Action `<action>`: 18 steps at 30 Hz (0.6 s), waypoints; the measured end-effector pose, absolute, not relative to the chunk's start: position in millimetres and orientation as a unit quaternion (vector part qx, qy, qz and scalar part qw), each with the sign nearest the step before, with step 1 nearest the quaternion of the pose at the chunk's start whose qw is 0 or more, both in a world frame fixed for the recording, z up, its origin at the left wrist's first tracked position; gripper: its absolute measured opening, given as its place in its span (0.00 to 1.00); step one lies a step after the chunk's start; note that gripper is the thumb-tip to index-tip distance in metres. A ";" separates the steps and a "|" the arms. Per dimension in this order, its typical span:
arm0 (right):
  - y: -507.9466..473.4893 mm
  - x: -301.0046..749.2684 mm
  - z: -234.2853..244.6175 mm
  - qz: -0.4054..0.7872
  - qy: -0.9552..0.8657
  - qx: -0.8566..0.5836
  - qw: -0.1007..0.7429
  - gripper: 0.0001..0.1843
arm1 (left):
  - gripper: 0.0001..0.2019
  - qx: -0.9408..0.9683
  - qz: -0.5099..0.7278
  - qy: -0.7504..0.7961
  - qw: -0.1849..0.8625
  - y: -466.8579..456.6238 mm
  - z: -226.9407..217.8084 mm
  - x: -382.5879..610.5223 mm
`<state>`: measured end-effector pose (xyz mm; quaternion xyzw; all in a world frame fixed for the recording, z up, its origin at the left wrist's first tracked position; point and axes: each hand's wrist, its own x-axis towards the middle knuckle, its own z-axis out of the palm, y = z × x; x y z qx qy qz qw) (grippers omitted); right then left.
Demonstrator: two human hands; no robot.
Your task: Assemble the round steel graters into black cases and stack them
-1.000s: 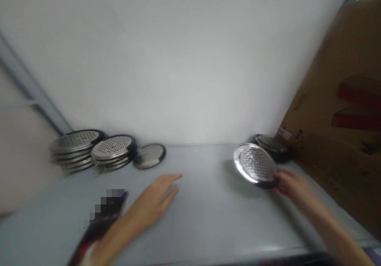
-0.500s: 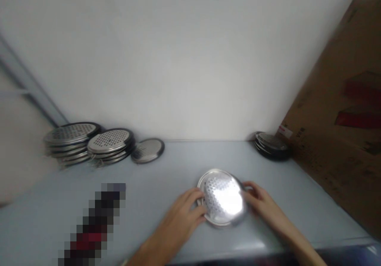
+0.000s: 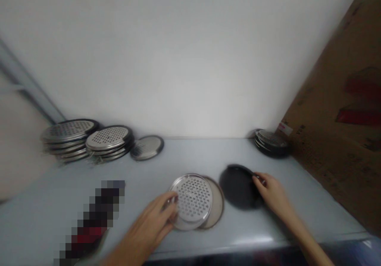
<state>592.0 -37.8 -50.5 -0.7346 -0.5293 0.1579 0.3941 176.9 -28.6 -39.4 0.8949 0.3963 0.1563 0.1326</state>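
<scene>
Pinched at its left edge by my left hand (image 3: 156,220) is a round metal grater disc (image 3: 195,198) full of small holes. A second round, plain greyish disc with a thin rim (image 3: 218,204) sticks out from behind it on the right; whether my left hand also holds that one, I cannot tell. My right hand (image 3: 270,190) grips a round black disc with a raised rim (image 3: 239,188) by its right edge, blurred by motion. The black disc is apart from the grater disc, just to its right.
Two stacks of round graters (image 3: 107,137) (image 3: 70,133) and a single round disc (image 3: 149,147) sit at the back left. Dark-edged discs (image 3: 272,141) are piled back right, beside a cardboard box (image 3: 333,147). A pixelated dark strip (image 3: 95,216) covers part of the grey table (image 3: 190,155).
The black disc has come away from the metal grater disc. My left hand has moved left with the grater, and my right hand has shifted slightly right with the black disc.
</scene>
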 end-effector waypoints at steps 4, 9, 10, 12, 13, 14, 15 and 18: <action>-32.2 607.2 -52.8 0.114 -0.529 -0.742 0.395 0.09 | 0.06 0.871 0.163 0.439 0.151 -21.7 -34.2 167.8; -31.4 599.3 -43.0 0.046 -0.523 -0.751 0.399 0.12 | 0.07 0.850 0.183 0.456 0.190 -17.0 -19.4 176.7; -35.8 588.8 -40.1 0.030 -0.537 -0.742 0.400 0.13 | 0.08 0.845 0.187 0.460 0.199 -16.8 -17.0 178.9; -50.4 558.8 -35.6 -0.001 -0.611 -0.683 0.400 0.15 | 0.10 0.836 0.191 0.471 0.208 -15.7 -13.4 181.8; -59.8 541.1 -34.8 0.008 -0.653 -0.644 0.399 0.14 | 0.10 0.831 0.194 0.478 0.207 -14.7 -12.3 182.0; -69.6 523.4 -35.2 0.026 -0.697 -0.604 0.386 0.14 | 0.10 0.828 0.197 0.485 0.202 -13.6 -11.5 181.1; -79.2 507.0 -36.9 0.047 -0.735 -0.571 0.364 0.14 | 0.10 0.824 0.198 0.494 0.196 -12.4 -10.8 179.3; -100.1 476.2 -49.0 0.080 -0.785 -0.527 0.316 0.10 | 0.09 0.810 0.191 0.524 0.182 -8.8 -8.9 169.8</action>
